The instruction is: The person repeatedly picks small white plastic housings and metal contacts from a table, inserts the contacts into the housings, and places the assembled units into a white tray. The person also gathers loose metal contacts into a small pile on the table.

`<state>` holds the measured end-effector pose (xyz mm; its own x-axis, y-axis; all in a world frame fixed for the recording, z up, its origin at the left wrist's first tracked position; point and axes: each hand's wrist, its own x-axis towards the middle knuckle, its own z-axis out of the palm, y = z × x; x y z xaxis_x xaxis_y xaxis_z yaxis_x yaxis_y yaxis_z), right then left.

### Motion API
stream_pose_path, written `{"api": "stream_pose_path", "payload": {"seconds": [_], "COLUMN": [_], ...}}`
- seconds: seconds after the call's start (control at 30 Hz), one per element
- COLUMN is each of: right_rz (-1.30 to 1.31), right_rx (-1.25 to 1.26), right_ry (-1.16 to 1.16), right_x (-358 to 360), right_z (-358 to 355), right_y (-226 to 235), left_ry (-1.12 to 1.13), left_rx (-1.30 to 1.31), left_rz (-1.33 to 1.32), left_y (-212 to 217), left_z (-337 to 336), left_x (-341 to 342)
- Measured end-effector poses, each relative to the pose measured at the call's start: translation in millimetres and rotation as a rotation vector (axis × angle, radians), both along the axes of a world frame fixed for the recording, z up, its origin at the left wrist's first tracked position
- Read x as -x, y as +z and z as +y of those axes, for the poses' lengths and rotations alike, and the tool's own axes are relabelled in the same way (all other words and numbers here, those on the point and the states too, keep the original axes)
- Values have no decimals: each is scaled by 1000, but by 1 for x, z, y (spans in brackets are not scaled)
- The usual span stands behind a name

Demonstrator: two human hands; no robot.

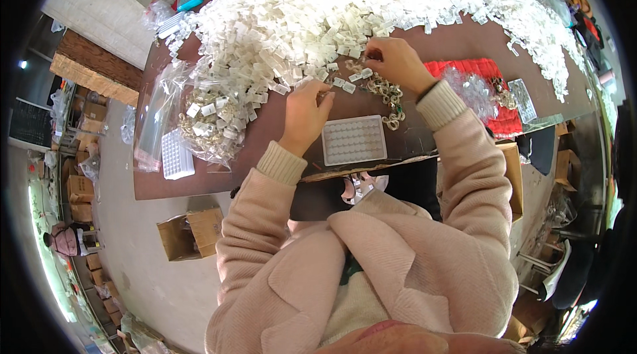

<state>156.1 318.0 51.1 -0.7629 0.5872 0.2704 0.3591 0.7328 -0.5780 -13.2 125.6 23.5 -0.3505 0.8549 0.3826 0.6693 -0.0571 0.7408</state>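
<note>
A huge heap of small white plastic tags covers the far part of the brown table. My left hand is at the heap's near edge, its fingers curled together; what they hold, if anything, is hidden. To its right, my right hand is closed with thumb and fingers bent together above some loose tags. I cannot make out what lies between those fingers. A trail of small gold-coloured rings runs from under my right hand toward me. Between my forearms lies a white tray with rows of small hollows.
At left are a clear bag of tagged pieces, another white tray and clear plastic sleeves. A red cloth with a clear bag lies at right. An open cardboard box stands on the floor.
</note>
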Motion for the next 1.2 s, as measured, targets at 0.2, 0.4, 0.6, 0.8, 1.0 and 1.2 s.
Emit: {"api": "stream_pose_path", "payload": {"seconds": [0.2, 0.4, 0.6, 0.8, 1.0, 1.2], "right_rz": [-94, 389, 530, 690, 764, 686], "right_rx": [-111, 243, 705, 824, 673, 464], "right_ry": [-247, -135, -89, -168, -364, -536], "right_x": [-61, -93, -106, -115, -119, -115], "right_z": [-32, -77, -108, -104, -92, -83], "right_y": [-12, -25, -38, -55, -67, -85], "left_ry": [-102, -268, -383, -316, -220, -282], "left_rx": [47, 151, 228, 230, 81, 271], "left_rz": [-437, -855, -1049, -1076, -123, 482], "left_y": [8, 1, -10, -19, -7, -26], "left_z": [-12, -10, -15, -2, -4, -32], "left_x": [-41, -71, -92, -112, -108, -77]}}
